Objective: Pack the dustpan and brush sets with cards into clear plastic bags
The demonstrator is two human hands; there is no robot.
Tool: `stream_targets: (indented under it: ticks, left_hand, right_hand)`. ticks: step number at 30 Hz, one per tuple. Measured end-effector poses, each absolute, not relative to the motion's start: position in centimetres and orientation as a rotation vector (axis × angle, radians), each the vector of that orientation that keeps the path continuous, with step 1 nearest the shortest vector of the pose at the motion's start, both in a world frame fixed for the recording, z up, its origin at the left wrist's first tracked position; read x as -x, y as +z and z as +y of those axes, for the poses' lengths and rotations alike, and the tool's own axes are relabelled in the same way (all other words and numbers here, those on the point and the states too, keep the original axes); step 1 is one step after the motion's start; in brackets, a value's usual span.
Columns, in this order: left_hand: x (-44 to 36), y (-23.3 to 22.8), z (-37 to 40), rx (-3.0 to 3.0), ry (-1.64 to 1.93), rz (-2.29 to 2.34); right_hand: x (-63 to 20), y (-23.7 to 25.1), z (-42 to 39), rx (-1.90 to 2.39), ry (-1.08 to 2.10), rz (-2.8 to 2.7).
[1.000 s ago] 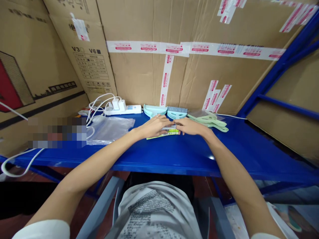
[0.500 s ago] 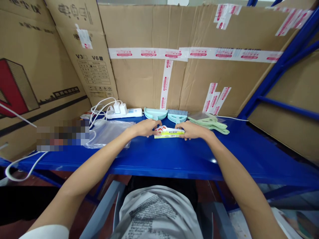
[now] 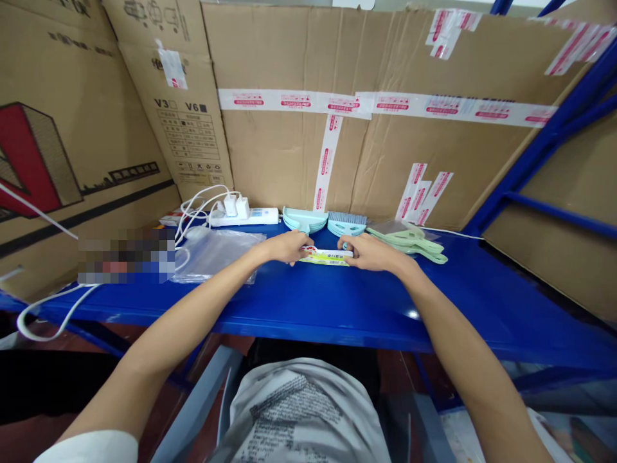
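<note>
A small printed paper package [image 3: 328, 258], yellow-green and white with a bit of red, lies between my hands on the blue table [image 3: 337, 302]. Its left end is in the fingers of my left hand [image 3: 288, 247], which are closed on it. My right hand [image 3: 367, 251] has its fingers curled around the right end. Just beyond them are stacked light-blue dustpans [image 3: 305, 220] and light-blue brushes [image 3: 346, 227] with grey bristles. Pale green plastic handles [image 3: 412, 241] lie to the right of my right hand.
Clear plastic bags [image 3: 216, 254] lie flat to the left. Behind them sits a white power strip [image 3: 263, 217] with plugs and looping cables [image 3: 193, 209]. Taped cardboard [image 3: 289, 154] walls the back, and a blue metal frame [image 3: 525, 154] rises at the right.
The package shows less of its red-printed upper part and looks lower between my hands. Both hands stay at its ends. The view has shifted slightly.
</note>
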State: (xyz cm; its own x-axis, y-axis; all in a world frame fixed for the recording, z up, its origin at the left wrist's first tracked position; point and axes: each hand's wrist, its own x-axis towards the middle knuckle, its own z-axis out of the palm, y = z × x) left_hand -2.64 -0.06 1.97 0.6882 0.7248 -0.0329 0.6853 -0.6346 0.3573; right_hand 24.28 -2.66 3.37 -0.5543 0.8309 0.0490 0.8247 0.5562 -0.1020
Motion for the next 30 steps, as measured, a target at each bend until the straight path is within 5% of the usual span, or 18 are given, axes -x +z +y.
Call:
stream_targets:
  ticks: [10, 17, 30]
  left_hand:
    - [3.5, 2.1, 0.6, -2.193, 0.214, 0.904]
    - [2.5, 2.6, -0.7, -2.853, 0.762, 0.822]
    - [1.6, 3.0, -1.8, -3.241, 0.594, 0.962]
  right_hand:
    - [-20.5, 2.8, -4.6, 1.041, -0.644, -2.863]
    - [-21.2, 2.4, -3.8, 1.076, -0.557, -2.765]
    - [-21.2, 2.0, -3.3, 0.920, -0.372, -2.588]
